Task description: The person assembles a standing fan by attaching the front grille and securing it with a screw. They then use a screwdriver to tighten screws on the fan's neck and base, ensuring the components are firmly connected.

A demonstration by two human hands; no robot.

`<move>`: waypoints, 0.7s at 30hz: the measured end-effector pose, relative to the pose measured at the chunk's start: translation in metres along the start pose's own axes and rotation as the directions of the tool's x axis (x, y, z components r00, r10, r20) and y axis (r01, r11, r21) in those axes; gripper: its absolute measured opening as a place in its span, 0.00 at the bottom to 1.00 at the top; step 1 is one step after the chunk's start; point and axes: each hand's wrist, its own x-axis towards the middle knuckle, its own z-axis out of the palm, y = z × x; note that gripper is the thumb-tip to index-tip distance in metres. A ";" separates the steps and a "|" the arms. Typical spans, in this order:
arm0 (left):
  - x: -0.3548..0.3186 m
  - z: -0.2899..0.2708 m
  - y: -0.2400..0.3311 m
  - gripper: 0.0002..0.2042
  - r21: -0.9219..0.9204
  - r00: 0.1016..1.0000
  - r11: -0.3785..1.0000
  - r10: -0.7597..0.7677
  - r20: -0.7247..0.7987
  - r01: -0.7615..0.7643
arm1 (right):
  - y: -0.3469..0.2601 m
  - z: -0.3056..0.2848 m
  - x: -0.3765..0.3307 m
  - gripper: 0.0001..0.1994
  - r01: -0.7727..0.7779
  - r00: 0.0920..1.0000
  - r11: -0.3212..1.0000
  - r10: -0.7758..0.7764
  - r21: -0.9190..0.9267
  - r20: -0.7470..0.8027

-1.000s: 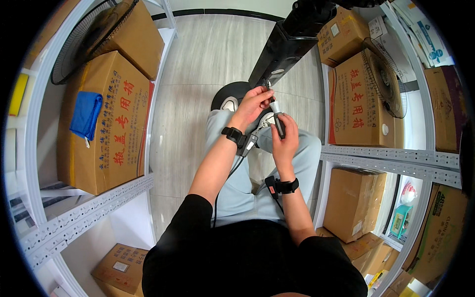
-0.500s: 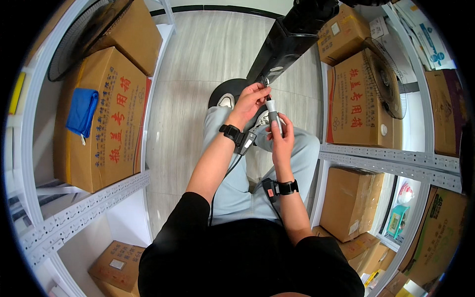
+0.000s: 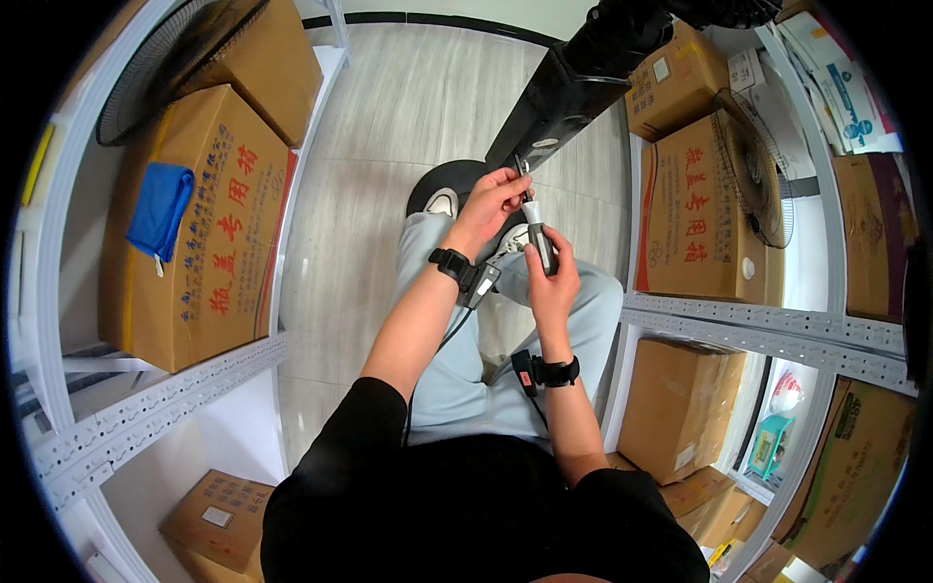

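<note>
My right hand (image 3: 551, 278) is closed around the grey and white handle of a screwdriver (image 3: 541, 248). The fingers of my left hand (image 3: 498, 202) pinch together at the screwdriver's dark shaft, close to its far end. That end meets the lower part of a black column (image 3: 566, 105), where a small metal piece shows just above my left fingertips. What exactly lies between those fingertips is partly hidden. Leaning up and to the right, the column rises above a round black base (image 3: 424, 191) on the floor, beside my shoes.
Metal shelves (image 3: 165, 398) flank me on both sides, loaded with cardboard boxes (image 3: 209, 233). A folded blue cloth (image 3: 160, 209) lies on the left box. Round black fan grilles (image 3: 753, 175) rest against boxes on both sides. Grey plank-patterned flooring (image 3: 340, 253) runs between the shelves.
My right hand has shifted slightly on the screwdriver handle, its fingers lower and more curled. My left hand stays at the shaft. The whole view has shifted a little.
</note>
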 end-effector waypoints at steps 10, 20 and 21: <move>-0.003 0.003 0.003 0.06 -0.028 1.000 0.999 -0.025 0.013 0.025 | 0.008 -0.007 0.017 0.16 -0.530 0.847 0.580 0.343 0.618 0.405; 0.000 -0.005 -0.001 0.07 -0.094 0.998 0.995 -0.005 0.061 0.011 | 0.014 -0.013 0.014 0.17 -0.612 0.790 0.473 0.402 0.634 0.463; -0.001 -0.003 -0.001 0.07 -0.109 0.998 0.994 -0.012 0.058 0.018 | 0.015 -0.019 0.017 0.17 -0.703 0.709 0.303 0.371 0.643 0.600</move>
